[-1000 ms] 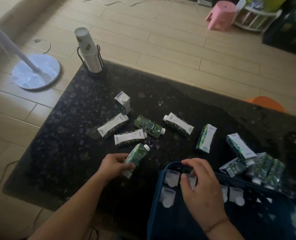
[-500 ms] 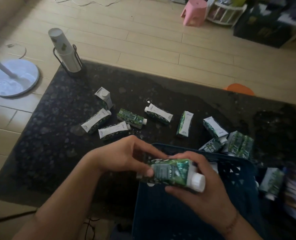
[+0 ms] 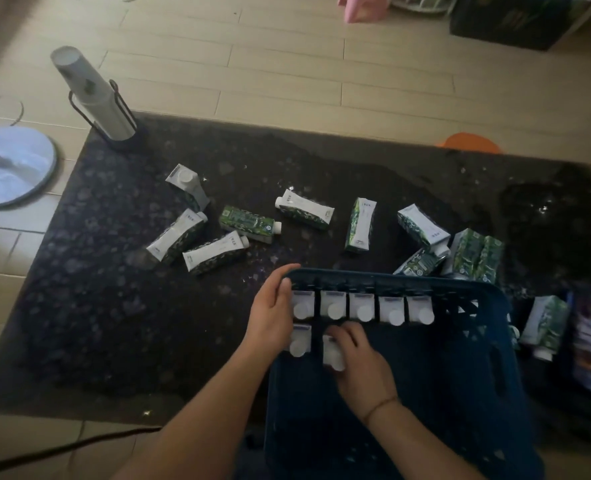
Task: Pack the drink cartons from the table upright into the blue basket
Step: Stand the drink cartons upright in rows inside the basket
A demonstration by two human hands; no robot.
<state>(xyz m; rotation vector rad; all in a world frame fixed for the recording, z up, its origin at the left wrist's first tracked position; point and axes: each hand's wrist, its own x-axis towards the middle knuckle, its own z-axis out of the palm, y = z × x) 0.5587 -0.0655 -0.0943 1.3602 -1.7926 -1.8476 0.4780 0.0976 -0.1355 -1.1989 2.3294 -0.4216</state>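
The blue basket (image 3: 425,278) stands at the table's near right edge. Inside, a row of white-capped drink cartons (image 3: 363,308) stands upright along the far wall, and one more carton (image 3: 301,339) begins a second row. My right hand (image 3: 359,370) is inside the basket, shut on a carton (image 3: 332,355) beside that one. My left hand (image 3: 271,311) grips the basket's far left corner. Several green-and-white cartons lie loose on the dark table (image 3: 114,323), among them one (image 3: 249,223) at the middle and one (image 3: 361,225) further right.
A holder with stacked paper cups (image 3: 96,98) stands on the table's far left corner. More cartons (image 3: 475,251) crowd the basket's far right corner, one (image 3: 543,322) on its right. A fan base (image 3: 10,168), orange stool (image 3: 470,143) and pink stool (image 3: 359,8) are on the floor.
The carton that both hands held above the basket is now down inside it, under my right hand. My left hand has let go and moved to the basket's corner.
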